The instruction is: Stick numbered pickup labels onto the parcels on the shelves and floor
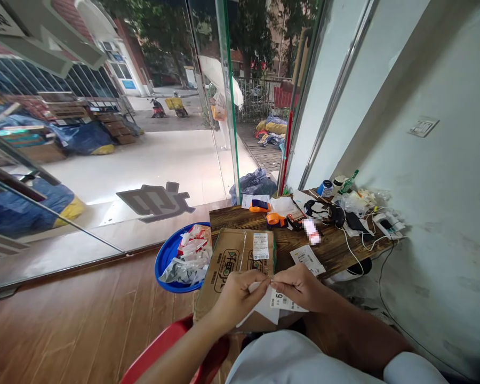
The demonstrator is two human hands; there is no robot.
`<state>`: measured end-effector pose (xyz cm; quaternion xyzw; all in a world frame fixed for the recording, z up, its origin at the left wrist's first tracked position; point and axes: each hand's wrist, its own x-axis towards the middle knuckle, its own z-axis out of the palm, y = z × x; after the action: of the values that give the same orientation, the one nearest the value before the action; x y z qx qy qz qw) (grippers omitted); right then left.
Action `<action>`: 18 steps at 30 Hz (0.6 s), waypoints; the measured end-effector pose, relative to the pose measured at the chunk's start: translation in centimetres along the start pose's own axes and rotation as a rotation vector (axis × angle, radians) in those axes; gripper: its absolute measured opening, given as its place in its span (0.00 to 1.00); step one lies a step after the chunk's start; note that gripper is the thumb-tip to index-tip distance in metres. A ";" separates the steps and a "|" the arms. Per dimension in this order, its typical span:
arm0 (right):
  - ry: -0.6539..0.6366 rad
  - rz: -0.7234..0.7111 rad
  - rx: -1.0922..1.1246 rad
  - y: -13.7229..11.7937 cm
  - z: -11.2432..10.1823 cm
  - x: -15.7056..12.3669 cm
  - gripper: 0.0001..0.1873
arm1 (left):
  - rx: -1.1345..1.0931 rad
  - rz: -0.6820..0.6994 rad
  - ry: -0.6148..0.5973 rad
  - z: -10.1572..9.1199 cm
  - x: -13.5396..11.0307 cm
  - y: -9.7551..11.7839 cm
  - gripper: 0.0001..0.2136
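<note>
Item: shipping label (283,303), pinched at opposite edges by left hand (236,294) and right hand (301,287), apparently to keep it taut and readable, just above the cardboard box (232,256) on the wooden desk (332,246).

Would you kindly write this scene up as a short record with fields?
left hand: pinches label's left edge
right hand: pinches label's top
label: white, printed, held over the box
box: cardboard, under the hands, far end on the table
table: wooden, against the wall, cluttered
tape dispenser: orange, on the table behind the box
basin: blue, on the floor left of the box, holds scraps
</note>
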<state>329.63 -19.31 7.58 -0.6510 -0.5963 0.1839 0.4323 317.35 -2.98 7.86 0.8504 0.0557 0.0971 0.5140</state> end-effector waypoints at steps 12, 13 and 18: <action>0.575 0.163 -0.293 3.8 -6.7 -3.1 0.13 | 0.055 -0.197 0.782 -8.9 1.8 -5.4 0.12; 0.630 0.223 -0.277 4.3 -7.9 -3.9 0.13 | 0.043 -0.209 0.777 -10.2 1.6 -6.6 0.13; 0.648 0.409 -0.212 6.4 -9.4 -5.6 0.18 | 0.220 -0.149 0.551 -7.2 2.2 -13.4 0.18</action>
<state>339.48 -27.20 6.26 -0.8216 -0.3030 -0.0114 0.4827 317.97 9.90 -0.53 0.8363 0.2653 0.2796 0.3900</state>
